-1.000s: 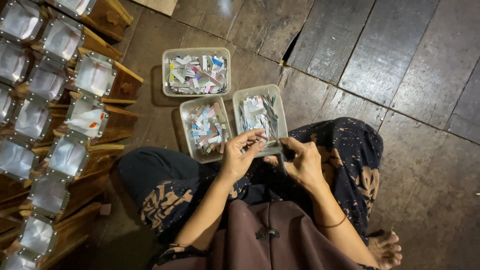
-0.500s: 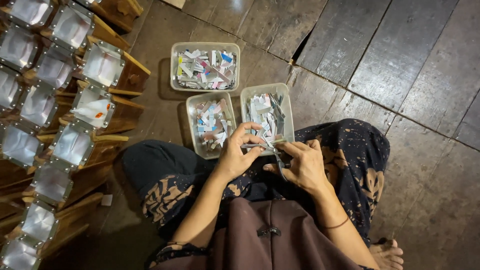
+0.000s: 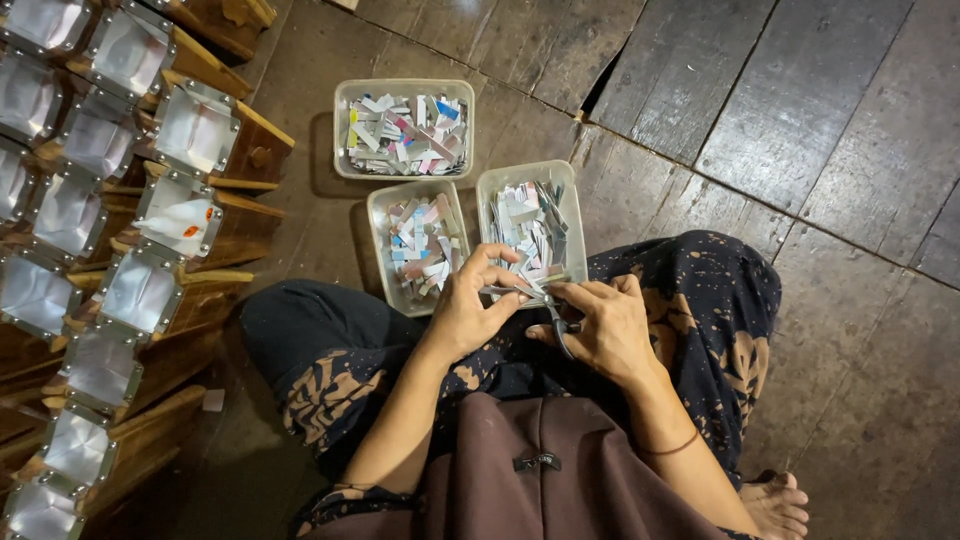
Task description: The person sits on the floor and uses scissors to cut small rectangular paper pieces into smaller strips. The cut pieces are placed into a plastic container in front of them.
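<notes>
Hands meet at the middle of the frame, above the lap: the left hand (image 3: 468,312) pinches a thin paper strip (image 3: 515,291), the right hand (image 3: 603,328) curls around small scissors (image 3: 560,325). Just above sit three clear tubs (image 3: 520,172) of paper bits. Shiny wooden boxes (image 3: 190,135) line the left edge.

My left hand (image 3: 468,310) and right hand (image 3: 605,325) meet over my lap, fingers curled and pinching, forearms angled inward, wrists bent.
</notes>
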